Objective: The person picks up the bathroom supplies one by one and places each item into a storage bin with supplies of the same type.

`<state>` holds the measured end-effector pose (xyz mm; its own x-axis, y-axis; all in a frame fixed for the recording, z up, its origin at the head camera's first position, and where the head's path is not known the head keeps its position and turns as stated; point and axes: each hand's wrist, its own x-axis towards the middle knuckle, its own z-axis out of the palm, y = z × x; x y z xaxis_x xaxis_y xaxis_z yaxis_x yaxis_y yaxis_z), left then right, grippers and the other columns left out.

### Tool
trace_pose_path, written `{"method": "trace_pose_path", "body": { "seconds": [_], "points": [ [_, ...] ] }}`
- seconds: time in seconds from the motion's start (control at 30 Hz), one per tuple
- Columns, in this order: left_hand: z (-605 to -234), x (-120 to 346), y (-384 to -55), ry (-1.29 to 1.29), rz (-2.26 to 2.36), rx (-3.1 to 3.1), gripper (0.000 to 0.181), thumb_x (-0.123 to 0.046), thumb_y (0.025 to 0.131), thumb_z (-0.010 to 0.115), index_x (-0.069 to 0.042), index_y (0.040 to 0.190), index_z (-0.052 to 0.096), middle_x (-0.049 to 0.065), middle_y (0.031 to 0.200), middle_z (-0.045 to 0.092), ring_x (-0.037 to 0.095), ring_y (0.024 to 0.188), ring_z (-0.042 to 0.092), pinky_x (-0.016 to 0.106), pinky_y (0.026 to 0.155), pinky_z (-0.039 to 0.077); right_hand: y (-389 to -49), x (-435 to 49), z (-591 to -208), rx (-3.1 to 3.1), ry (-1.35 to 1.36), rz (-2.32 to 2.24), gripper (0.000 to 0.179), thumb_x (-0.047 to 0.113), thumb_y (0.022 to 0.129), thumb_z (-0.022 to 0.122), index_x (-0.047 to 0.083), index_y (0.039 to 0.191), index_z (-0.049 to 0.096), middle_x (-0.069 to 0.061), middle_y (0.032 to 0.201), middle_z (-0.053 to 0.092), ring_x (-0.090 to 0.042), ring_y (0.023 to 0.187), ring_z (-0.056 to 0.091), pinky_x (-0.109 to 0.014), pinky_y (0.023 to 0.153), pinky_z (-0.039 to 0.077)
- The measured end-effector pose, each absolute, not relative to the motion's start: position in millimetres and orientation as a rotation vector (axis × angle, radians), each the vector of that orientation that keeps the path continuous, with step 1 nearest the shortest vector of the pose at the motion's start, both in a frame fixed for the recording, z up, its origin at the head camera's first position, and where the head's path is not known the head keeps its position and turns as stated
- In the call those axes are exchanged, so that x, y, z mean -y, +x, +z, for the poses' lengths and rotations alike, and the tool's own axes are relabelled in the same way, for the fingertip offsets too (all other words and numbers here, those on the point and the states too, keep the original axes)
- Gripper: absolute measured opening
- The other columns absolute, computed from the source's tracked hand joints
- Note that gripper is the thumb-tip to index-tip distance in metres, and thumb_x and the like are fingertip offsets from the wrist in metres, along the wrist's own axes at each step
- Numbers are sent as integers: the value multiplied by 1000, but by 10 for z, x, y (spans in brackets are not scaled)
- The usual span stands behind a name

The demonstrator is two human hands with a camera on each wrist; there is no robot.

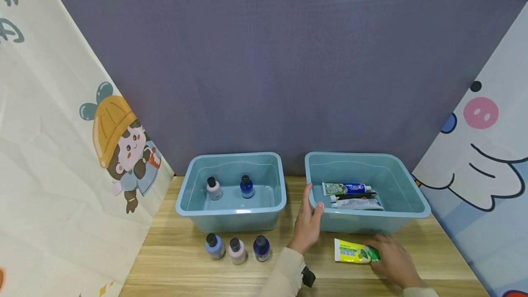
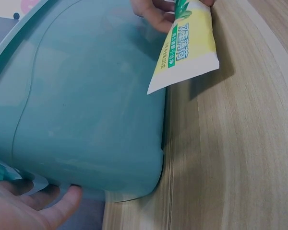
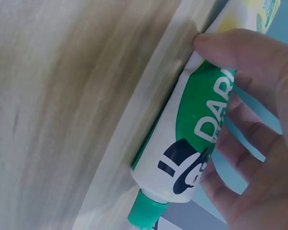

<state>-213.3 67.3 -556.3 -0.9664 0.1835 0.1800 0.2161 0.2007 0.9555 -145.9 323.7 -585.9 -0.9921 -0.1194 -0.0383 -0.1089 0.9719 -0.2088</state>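
Note:
My right hand (image 1: pixel 393 260) holds a yellow, white and green toothpaste tube (image 1: pixel 352 252) in front of the right bin. In the right wrist view, the thumb lies across the tube (image 3: pixel 201 110) with fingers behind it, and its green cap (image 3: pixel 148 211) points down. The left wrist view shows the white flat end of this tube over the wood. My left hand (image 1: pixel 307 226) rests at the front left corner of the light blue right bin (image 1: pixel 371 221), fingers along its outer side. Inside that bin lie toothpaste tubes (image 1: pixel 358 204) and a dark slim item (image 1: pixel 354 196).
A second blue bin (image 1: pixel 235 221) stands left, holding a pink bottle (image 1: pixel 214 191) and a blue bottle (image 1: pixel 247 189). Before it on the wooden table (image 1: pixel 173 269) stand a light blue bottle (image 1: pixel 214 247), a pink one (image 1: pixel 237 253) and a dark blue one (image 1: pixel 261 250). A grey backdrop rises behind.

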Motion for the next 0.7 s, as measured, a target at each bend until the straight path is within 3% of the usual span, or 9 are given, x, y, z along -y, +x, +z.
{"method": "trace_pose_path", "body": {
  "seconds": [0.47,0.7],
  "points": [
    [-5565,-681,-2134,-387,-1906,2426,58,-57,108,35,-54,159,7,-5,169,27,27,145,44,55,111,43,-1408,-3249,-5866,-3115,-168,-353,44,19,64,90,19,107,78,2,101,68,-22,95,64,-58,88,54],
    [-5560,-674,-2131,-378,-1913,2422,59,-45,110,40,-54,159,8,-3,169,27,28,145,44,56,111,42,-1404,-3256,-5840,-3132,-156,-361,44,19,66,90,20,108,78,3,100,68,-22,93,65,-57,86,55]
  ]
}}
